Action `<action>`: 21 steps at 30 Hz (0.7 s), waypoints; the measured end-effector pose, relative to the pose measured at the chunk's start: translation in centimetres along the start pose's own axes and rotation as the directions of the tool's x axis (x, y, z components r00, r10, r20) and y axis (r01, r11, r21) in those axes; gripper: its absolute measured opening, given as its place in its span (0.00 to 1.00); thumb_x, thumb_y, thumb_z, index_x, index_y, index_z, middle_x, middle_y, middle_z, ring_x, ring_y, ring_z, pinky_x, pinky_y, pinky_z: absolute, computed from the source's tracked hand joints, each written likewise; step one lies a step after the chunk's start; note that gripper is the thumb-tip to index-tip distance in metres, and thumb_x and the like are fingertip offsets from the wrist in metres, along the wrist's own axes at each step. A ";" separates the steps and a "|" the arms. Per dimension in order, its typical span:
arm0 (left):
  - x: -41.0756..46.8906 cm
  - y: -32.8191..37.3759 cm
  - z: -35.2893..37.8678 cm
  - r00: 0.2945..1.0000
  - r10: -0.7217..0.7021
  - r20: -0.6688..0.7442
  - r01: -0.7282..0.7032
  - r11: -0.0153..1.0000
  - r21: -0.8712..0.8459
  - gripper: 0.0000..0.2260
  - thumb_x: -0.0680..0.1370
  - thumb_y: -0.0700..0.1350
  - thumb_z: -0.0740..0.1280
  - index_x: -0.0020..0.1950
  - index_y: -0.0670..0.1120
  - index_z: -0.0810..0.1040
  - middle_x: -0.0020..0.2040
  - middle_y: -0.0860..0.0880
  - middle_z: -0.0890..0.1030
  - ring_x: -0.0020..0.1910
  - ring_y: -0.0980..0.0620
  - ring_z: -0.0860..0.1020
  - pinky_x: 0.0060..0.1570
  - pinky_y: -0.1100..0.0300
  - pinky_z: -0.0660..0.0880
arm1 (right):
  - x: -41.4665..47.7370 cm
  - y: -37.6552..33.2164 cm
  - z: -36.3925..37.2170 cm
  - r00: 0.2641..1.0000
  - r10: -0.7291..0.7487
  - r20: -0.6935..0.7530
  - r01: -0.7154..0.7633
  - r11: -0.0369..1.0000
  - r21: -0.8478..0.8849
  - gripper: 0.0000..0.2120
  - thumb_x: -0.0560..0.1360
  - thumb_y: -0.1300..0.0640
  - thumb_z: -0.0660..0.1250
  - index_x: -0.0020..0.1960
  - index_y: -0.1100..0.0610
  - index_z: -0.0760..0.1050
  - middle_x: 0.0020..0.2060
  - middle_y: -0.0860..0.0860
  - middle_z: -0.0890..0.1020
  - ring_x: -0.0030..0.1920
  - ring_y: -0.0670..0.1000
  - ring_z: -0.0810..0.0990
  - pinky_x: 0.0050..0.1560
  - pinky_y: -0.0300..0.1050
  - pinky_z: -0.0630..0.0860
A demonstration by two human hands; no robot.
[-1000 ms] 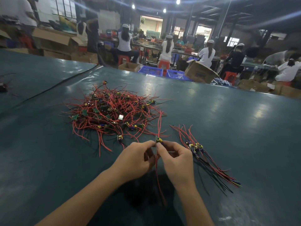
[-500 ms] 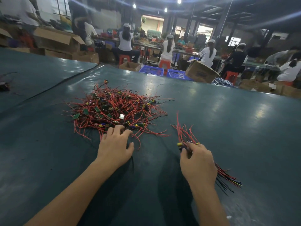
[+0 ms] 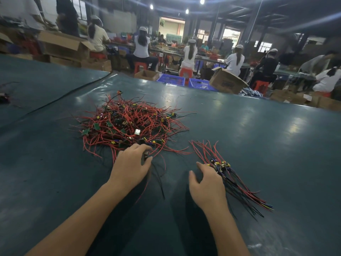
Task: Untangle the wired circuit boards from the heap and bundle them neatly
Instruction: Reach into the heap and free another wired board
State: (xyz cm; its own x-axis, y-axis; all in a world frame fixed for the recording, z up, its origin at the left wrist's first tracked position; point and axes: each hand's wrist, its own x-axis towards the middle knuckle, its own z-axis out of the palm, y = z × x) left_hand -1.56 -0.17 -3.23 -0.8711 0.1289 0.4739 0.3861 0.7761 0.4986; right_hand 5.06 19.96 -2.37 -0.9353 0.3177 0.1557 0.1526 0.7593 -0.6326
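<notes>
The right hand (image 3: 204, 185), fingers slack, has been drawn off the sorted bundle of red-and-black wired boards (image 3: 238, 183) at lower right. Another small wired board (image 3: 146, 155) is now pinched by the left hand (image 3: 129, 169) at the near edge of the tangled red heap (image 3: 129, 124), centre frame.

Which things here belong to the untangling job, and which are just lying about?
Job: tangled heap; sorted bundle; wired board pinched by left hand; right hand, open beside the bundle.
Lying about: cardboard box; blue crates; dark item at far left.
</notes>
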 end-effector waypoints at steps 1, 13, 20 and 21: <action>0.0 0.4 -0.2 0.999 -0.014 -0.038 0.008 0.989 -0.149 0.14 0.76 0.47 0.71 0.61 0.50 0.77 0.52 0.53 0.80 0.51 0.58 0.77 0.55 0.65 0.72 | 0.1 0.1 -0.1 1.000 0.003 -0.016 -0.003 1.000 0.001 0.22 0.79 0.51 0.64 0.72 0.56 0.70 0.71 0.52 0.72 0.71 0.51 0.69 0.72 0.48 0.64; 1.1 2.2 -0.8 0.880 -0.426 0.208 0.258 0.062 -0.964 0.17 0.63 0.40 0.74 0.51 0.41 0.80 0.39 0.47 0.84 0.39 0.53 0.82 0.38 0.67 0.78 | -0.5 -1.5 1.1 0.990 -0.122 0.074 0.044 0.755 0.654 0.07 0.76 0.60 0.70 0.47 0.48 0.81 0.38 0.47 0.85 0.38 0.50 0.84 0.38 0.36 0.77; 0.1 3.7 -0.2 0.908 -0.309 0.283 0.346 0.174 -0.922 0.21 0.60 0.47 0.78 0.48 0.41 0.79 0.41 0.45 0.85 0.42 0.49 0.84 0.40 0.65 0.79 | -1.3 -2.4 1.4 0.969 -0.242 0.055 0.142 0.725 0.674 0.15 0.73 0.59 0.74 0.56 0.44 0.78 0.35 0.45 0.83 0.34 0.45 0.80 0.38 0.42 0.79; -0.1 4.0 0.0 0.911 -0.287 0.297 0.360 0.199 -0.911 0.20 0.60 0.48 0.78 0.47 0.41 0.80 0.42 0.44 0.85 0.42 0.49 0.84 0.40 0.65 0.79 | -1.3 -2.6 1.5 0.966 -0.255 0.045 0.156 0.711 0.686 0.14 0.74 0.58 0.73 0.56 0.44 0.78 0.34 0.46 0.82 0.33 0.46 0.79 0.37 0.45 0.78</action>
State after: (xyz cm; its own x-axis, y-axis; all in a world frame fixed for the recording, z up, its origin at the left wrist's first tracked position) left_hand 0.09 2.95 -1.29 -0.9943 0.0780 0.0730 0.0400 -0.3615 0.9315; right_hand 5.43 16.72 -2.06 -0.9566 0.0876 0.2780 -0.2565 0.2000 -0.9456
